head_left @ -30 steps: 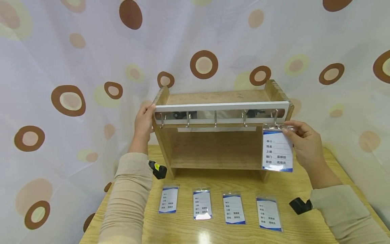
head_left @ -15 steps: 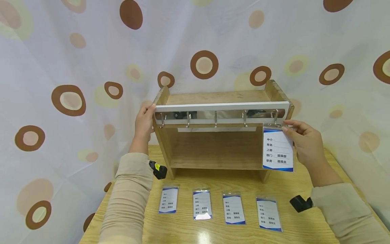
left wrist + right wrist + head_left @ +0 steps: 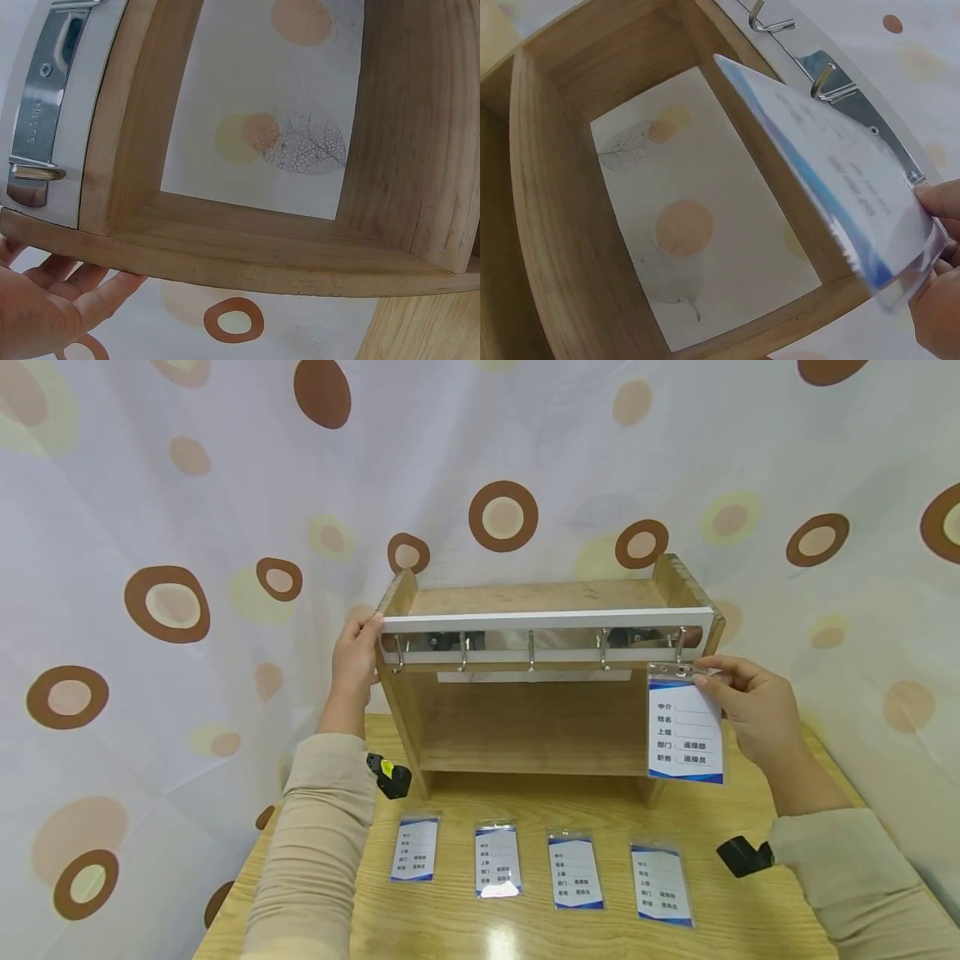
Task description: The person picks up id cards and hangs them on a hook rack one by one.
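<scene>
A wooden shelf (image 3: 536, 760) stands on the table, with a metal hook rail (image 3: 510, 640) along its upper front. My left hand (image 3: 354, 662) holds the shelf's left side at the rail's end; in the left wrist view its fingers (image 3: 112, 300) lie against the outer side board. With thumb and fingers my right hand (image 3: 757, 710) pinches the top right corner of a badge (image 3: 686, 727) in a clear plastic sleeve. The badge hangs upright, its top edge right at the lower end of the rightmost hook (image 3: 680, 645). In the right wrist view the badge (image 3: 840, 172) overlaps the rail.
Several more badges lie in a row on the wooden table (image 3: 442, 927) before the shelf, among them the leftmost badge (image 3: 415, 850) and the rightmost badge (image 3: 662, 885). Behind the shelf hangs a curtain (image 3: 450, 460) with brown and beige circles.
The badge tilted slightly up toward the camera and now hangs a little lower again at the hook. My left hand keeps its place on the shelf.
</scene>
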`<control>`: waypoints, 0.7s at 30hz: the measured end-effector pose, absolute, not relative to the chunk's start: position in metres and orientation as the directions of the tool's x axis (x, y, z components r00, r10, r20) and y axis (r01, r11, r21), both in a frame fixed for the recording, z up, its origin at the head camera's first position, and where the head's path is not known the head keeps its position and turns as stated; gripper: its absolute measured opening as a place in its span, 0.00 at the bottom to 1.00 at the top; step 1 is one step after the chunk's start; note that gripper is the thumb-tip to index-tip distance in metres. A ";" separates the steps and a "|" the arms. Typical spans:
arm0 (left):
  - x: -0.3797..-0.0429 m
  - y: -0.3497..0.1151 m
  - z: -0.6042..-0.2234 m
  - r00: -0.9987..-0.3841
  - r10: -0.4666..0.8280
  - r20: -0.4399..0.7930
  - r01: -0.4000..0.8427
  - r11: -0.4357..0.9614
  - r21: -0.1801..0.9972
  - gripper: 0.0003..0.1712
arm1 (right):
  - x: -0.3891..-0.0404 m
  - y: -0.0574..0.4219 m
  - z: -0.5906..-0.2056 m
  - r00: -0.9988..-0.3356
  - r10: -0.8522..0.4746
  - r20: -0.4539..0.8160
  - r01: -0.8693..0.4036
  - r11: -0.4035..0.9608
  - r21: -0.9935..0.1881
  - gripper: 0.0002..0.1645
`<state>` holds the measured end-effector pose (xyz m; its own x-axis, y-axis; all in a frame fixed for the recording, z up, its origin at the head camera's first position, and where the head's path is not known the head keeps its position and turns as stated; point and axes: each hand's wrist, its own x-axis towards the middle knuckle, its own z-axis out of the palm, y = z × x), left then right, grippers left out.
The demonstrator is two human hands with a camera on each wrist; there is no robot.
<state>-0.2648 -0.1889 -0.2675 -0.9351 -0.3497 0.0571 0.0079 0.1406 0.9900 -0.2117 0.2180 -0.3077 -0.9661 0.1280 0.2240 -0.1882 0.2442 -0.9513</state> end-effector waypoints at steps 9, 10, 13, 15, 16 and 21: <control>-0.263 -0.189 -0.269 -0.938 -0.340 0.060 0.015 0.133 0.991 0.19 | -0.214 0.219 -0.313 -0.953 0.103 0.286 -0.252 0.258 -0.933 0.09; -0.263 -0.189 -0.269 -0.938 -0.341 0.060 0.015 0.134 0.991 0.19 | -0.215 0.219 -0.314 -0.949 0.105 0.298 -0.263 0.263 -0.928 0.10; -0.263 -0.189 -0.268 -0.938 -0.340 0.062 0.016 0.137 0.991 0.19 | -0.217 0.218 -0.318 -0.936 0.124 0.328 -0.279 0.304 -0.911 0.11; -0.263 -0.189 -0.268 -0.938 -0.340 0.062 0.016 0.137 0.990 0.19 | -0.218 0.218 -0.320 -0.928 0.142 0.345 -0.285 0.325 -0.902 0.12; -0.263 -0.188 -0.268 -0.938 -0.341 0.062 0.015 0.138 0.990 0.18 | -0.219 0.218 -0.320 -0.924 0.150 0.352 -0.288 0.333 -0.898 0.12; -0.262 -0.188 -0.268 -0.936 -0.348 0.055 0.006 0.141 0.990 0.18 | -0.221 0.219 -0.322 -0.913 0.162 0.375 -0.315 0.303 -0.899 0.11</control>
<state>-0.2621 -0.1875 -0.2679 -0.9359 -0.3478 0.0552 0.0059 0.1412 0.9900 -0.2213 0.2186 -0.3218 -0.9129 0.1618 0.3748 -0.3154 0.3031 -0.8992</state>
